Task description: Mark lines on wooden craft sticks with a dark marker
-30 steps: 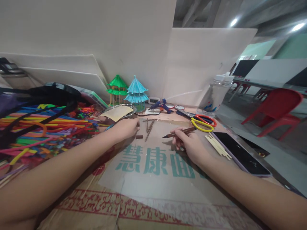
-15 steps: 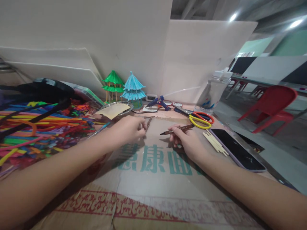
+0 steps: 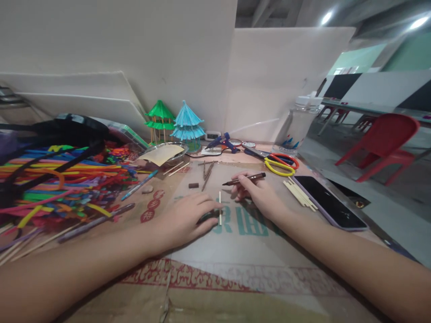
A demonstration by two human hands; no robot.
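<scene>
Left hand [image 3: 191, 217], centre of frame: thumb and index parted, tips at the pale stick [image 3: 220, 216]; whether pinched, cannot tell. Contact presumably steadies it. Stick's long axis runs up-down in frame. Right hand [image 3: 252, 190], right of centre: closed on brown marker [image 3: 257, 176], apparently a writing hold, uncapped tip pointing left, slightly downward.

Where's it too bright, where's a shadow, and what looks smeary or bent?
Head view: the ceiling lights glare at upper right; head view: a soft shadow lies beside the right hand; head view: the colourful pile looks smeary, and the bottle leans, perhaps from lens stretch.
</scene>
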